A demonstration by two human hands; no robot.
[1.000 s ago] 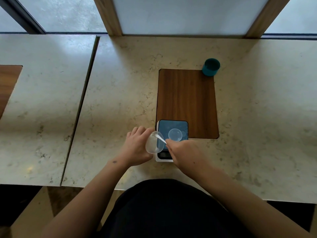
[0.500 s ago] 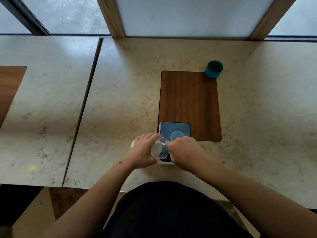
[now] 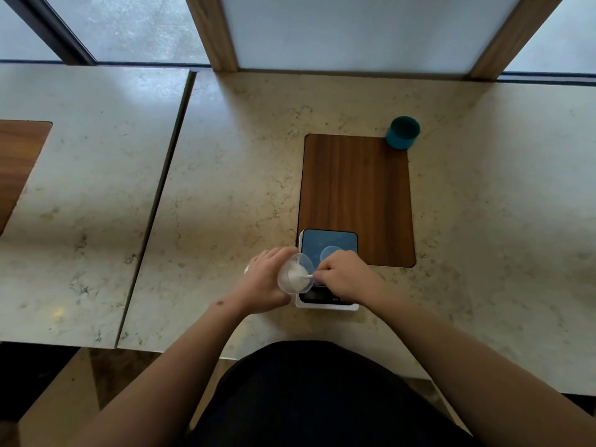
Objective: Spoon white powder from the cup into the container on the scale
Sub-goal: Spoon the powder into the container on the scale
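Half a second has changed little on the counter (image 3: 225, 195): both my hands sit at the near left corner of the scale (image 3: 327, 304) as before, but the cup (image 3: 295, 275) now shows its mouth more openly toward me, and the white powder (image 3: 295, 273) inside it is plainly visible where earlier I saw mostly clear plastic. A second ago the spoon (image 3: 306, 276) was raised between cup and container; now its tip is down in the powder. My left hand (image 3: 266, 282) is closed around the cup from the left, tilting it on its side with the opening toward my right hand, just left of the scale and above the counter. My right hand (image 3: 343, 277) is curled shut, pinching the white spoon's handle, knuckles up, and it lies over the near part of the scale's blue plate (image 3: 329, 241). The clear container (image 3: 329, 253) stands on that plate just beyond my right knuckles; I cannot tell how much powder it holds. The scale sits at the near edge of the wooden inlay (image 3: 356, 195). A teal cup (image 3: 403, 133) stands at the inlay's far right corner, well apart from my hands; its contents are not visible.
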